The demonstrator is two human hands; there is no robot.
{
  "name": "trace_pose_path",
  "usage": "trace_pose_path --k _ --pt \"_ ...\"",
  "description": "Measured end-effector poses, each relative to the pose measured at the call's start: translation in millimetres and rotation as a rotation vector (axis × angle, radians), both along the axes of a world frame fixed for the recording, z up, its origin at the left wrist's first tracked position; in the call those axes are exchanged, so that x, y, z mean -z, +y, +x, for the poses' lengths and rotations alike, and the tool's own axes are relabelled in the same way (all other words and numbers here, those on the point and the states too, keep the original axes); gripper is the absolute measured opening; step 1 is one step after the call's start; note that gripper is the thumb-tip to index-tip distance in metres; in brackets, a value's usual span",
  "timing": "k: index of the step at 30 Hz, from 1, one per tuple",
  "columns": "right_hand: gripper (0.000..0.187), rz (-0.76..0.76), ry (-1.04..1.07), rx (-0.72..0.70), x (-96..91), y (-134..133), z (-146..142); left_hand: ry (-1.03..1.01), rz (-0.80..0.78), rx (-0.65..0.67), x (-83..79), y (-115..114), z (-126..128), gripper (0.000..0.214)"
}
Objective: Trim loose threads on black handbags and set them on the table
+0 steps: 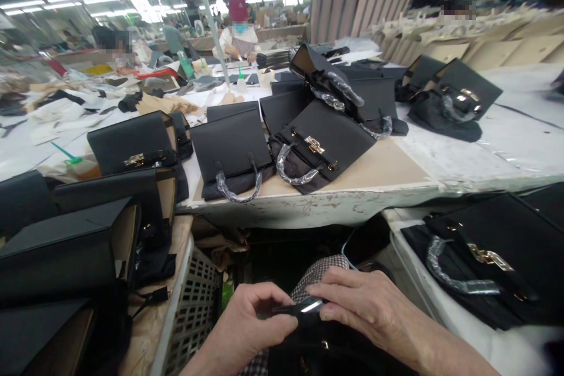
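A black handbag (324,343) with small gold fittings lies on my lap, partly hidden by my forearms and cut off by the lower edge. My left hand (259,320) pinches a thin black strap (302,307) between thumb and fingers. On the strap is a bright shiny patch, and I cannot tell if it is metal or a reflection. My right hand (361,305) grips the same strap from the other side, its fingertips close to that patch. Checked cloth (315,273) shows behind the hands.
Black handbags with plastic-wrapped handles (328,141) stand on the worktable (273,211) ahead. More bags (66,235) crowd the left, above a plastic crate (194,299). Another bag (480,252) lies at right. A glue bottle (79,167) stands at left. A person in a red cap (238,9) works opposite.
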State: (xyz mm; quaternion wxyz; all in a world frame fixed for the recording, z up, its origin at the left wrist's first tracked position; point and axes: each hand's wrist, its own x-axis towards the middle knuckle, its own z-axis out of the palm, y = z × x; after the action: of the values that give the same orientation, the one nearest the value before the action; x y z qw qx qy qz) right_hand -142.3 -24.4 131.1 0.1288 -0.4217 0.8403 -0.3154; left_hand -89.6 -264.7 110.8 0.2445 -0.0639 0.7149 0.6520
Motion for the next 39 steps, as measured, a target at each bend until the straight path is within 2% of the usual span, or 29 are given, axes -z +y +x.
trace_pose_path --k 6,16,23,30,39 --pt "0.031 -0.050 -0.015 -0.010 -1.4 2.9 -0.9 0.001 0.006 0.000 3.5 -0.8 2.0 0.010" --pt "0.031 -0.041 -0.039 -0.028 1.8 1.0 1.7 0.008 0.019 0.001 4.5 -1.0 0.3 0.010" --pt "0.032 -0.079 -0.089 -0.017 1.2 -1.3 2.6 -0.012 0.029 -0.004 0.5 0.8 0.9 0.009" --pt "0.031 -0.076 -0.168 0.002 1.2 1.9 6.0 -0.003 0.027 0.007 0.6 1.2 0.8 0.008" --pt "0.028 -0.054 -0.183 -0.019 0.8 4.7 5.0 0.008 -0.017 0.024 -7.5 3.4 0.7 0.008"
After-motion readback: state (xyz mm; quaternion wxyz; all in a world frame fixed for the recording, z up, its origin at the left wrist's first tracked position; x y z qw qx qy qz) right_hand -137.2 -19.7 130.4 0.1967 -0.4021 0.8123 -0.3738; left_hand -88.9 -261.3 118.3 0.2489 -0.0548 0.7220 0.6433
